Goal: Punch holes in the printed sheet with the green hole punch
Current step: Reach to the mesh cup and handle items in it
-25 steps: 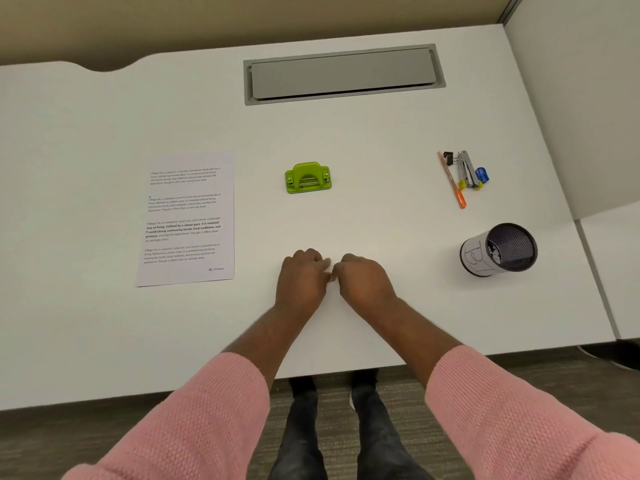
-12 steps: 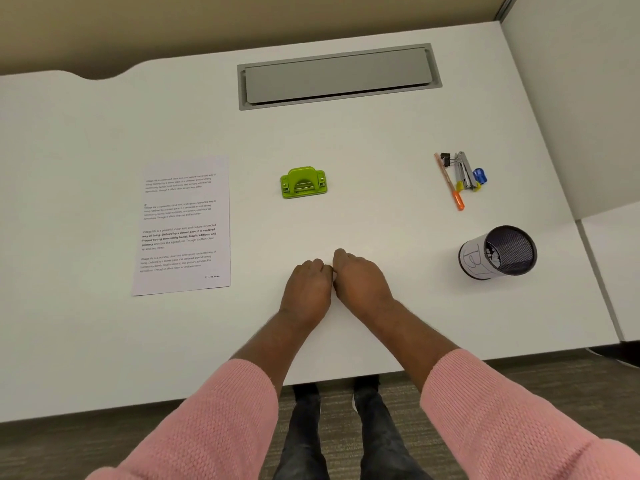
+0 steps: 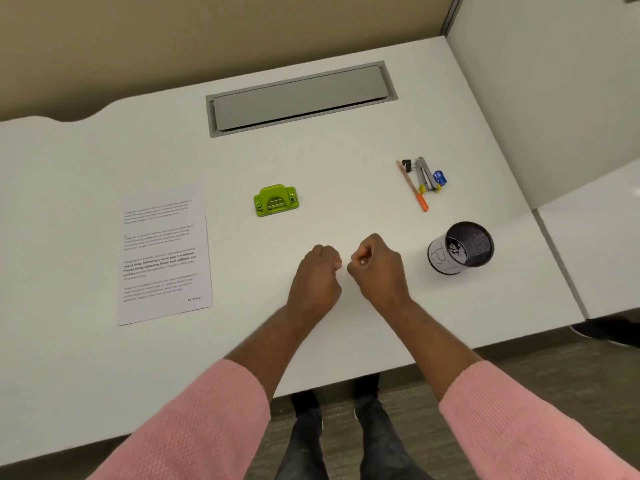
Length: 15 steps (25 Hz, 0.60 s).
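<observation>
The printed sheet (image 3: 165, 252) lies flat on the white desk (image 3: 346, 188) at the left, covered in paragraphs of text. To its right, further back, stands the green hole punch (image 3: 276, 200), untouched. My left hand (image 3: 315, 277) and my right hand (image 3: 377, 266) rest side by side near the desk's front middle, both curled into loose fists with nothing in them. A small gap separates them. Both hands are well short of the punch and to the right of the sheet.
A black mesh pen cup (image 3: 460, 247) with a paper label lies tipped at the right. Behind it sit an orange pen (image 3: 414, 187), a stapler (image 3: 425, 174), a binder clip and a blue item. A grey cable tray lid (image 3: 299, 98) is set into the back.
My fists have drawn slightly apart, and the right hand has lifted and turned a little. The view has tilted, so the back wall shows more. Sheet and punch have not moved.
</observation>
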Each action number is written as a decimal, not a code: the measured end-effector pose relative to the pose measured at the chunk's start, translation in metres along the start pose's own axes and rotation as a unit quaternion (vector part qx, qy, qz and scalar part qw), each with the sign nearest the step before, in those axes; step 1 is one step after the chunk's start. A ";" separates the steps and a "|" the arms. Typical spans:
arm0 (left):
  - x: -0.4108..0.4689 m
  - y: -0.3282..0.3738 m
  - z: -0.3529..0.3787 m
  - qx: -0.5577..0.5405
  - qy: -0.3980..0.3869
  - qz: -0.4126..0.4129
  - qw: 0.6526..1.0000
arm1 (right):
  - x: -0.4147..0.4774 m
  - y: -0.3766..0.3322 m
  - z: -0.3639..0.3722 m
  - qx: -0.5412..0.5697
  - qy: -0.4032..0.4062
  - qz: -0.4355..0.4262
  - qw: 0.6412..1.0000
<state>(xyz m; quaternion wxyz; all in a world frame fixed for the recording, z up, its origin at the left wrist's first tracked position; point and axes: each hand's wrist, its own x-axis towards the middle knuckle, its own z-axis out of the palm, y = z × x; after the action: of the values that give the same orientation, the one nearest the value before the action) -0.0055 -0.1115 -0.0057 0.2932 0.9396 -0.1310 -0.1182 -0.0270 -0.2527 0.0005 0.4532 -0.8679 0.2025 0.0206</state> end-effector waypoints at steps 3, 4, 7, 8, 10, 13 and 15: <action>0.030 0.062 0.000 -0.027 0.000 0.057 0.998 | 0.006 -0.002 -0.054 0.059 0.108 0.026 0.992; 0.039 0.082 0.002 -0.030 -0.009 0.080 0.996 | 0.009 0.000 -0.074 0.067 0.141 0.031 0.987; 0.060 0.138 0.016 -0.022 -0.039 0.144 0.989 | 0.017 0.014 -0.127 0.043 0.185 0.035 0.981; 0.066 0.151 0.021 -0.014 -0.051 0.154 0.987 | 0.020 0.019 -0.140 0.036 0.183 0.042 0.982; 0.076 0.171 0.032 0.008 -0.081 0.162 0.984 | 0.025 0.032 -0.158 0.023 0.170 0.062 0.983; 0.086 0.187 0.046 0.051 -0.109 0.174 0.977 | 0.031 0.052 -0.170 -0.022 0.153 0.078 0.985; 0.090 0.186 0.051 0.089 -0.096 0.189 0.973 | 0.033 0.061 -0.173 -0.051 0.141 0.082 0.985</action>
<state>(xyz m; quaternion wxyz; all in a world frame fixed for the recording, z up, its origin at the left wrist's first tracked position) 0.0307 -0.3142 0.0486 0.2113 0.9044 -0.3439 -0.1383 -0.0446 -0.4325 0.0479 0.3724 -0.8646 0.3330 -0.0544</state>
